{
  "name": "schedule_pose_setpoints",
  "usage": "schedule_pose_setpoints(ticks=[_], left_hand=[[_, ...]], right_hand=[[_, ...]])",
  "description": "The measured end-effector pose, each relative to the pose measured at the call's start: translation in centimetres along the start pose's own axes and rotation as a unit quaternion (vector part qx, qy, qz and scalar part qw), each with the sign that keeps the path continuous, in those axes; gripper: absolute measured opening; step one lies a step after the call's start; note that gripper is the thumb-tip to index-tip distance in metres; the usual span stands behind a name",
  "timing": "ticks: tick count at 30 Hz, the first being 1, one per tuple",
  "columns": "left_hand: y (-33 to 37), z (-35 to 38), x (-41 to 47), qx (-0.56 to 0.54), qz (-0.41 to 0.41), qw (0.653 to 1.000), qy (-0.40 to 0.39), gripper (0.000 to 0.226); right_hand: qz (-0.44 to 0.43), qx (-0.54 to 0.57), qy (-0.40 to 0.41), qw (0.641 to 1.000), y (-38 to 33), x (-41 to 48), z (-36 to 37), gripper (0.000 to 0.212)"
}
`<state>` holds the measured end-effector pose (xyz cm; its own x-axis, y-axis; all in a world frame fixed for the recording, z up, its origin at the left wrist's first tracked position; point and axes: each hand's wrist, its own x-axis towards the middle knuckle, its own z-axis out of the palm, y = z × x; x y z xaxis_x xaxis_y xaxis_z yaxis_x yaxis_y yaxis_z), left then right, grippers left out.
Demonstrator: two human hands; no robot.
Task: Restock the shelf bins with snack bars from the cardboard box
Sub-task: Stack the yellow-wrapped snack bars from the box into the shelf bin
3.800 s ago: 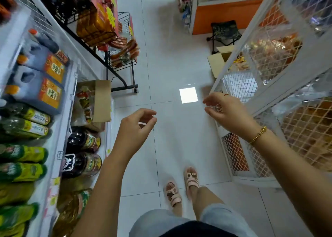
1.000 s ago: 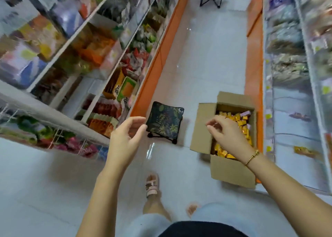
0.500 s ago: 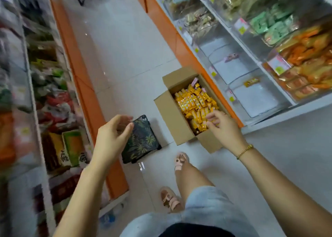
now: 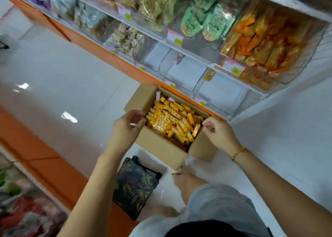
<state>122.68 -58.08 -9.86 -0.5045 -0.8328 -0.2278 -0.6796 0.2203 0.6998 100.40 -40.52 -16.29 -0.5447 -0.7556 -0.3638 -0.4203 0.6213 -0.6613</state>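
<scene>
Single wide-angle view from a camera worn on the person's head, pitched steeply down and slightly forward. The frame is rolled, so the shelf bins (image 4: 181, 74) run diagonally from the upper left to the right edge. The open cardboard box (image 4: 161, 146) sits near the centre, close, seen from above. Both forearms enter from the bottom edge, with the left hand (image 4: 128, 127) and right hand (image 4: 218, 131) at the box's sides. The floor (image 4: 62, 78) fills the left. Another shelf (image 4: 21, 209) blurs in the lower left corner.

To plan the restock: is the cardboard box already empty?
No, the open cardboard box holds many yellow-wrapped snack bars.
</scene>
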Motion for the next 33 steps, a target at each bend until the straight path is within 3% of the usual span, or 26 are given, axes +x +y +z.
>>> schedule_pose_setpoints(ticks=[8,14,17,24,29,33], left_hand=[[0.8,2.1,11.1,0.021,0.025,0.998,-0.052,0.011],[3.3,5.4,16.1,0.05,-0.013,0.996,-0.077,0.013],[3.4,7.6,16.9,0.079,0.0,0.989,-0.122,0.016],[0.4,10.6,20.4,0.152,0.033,0.965,-0.212,0.012],[-4.4,12.2,26.0,0.186,0.049,0.943,-0.272,0.012],[-9.3,13.7,30.4,0.2,0.086,0.929,-0.3,0.012]], right_hand=[[0.087,-0.044,-0.112,0.989,1.0,4.7,1.5,0.032],[0.178,-0.049,-0.105,0.977,3.5,7.5,1.9,0.016],[0.169,-0.049,-0.134,0.975,4.0,8.3,2.9,0.015],[0.177,0.029,-0.053,0.982,4.3,10.8,5.7,0.03],[0.161,-0.008,-0.083,0.983,5.1,13.5,9.1,0.037],[0.181,-0.052,-0.056,0.98,6.5,16.6,11.8,0.041]])
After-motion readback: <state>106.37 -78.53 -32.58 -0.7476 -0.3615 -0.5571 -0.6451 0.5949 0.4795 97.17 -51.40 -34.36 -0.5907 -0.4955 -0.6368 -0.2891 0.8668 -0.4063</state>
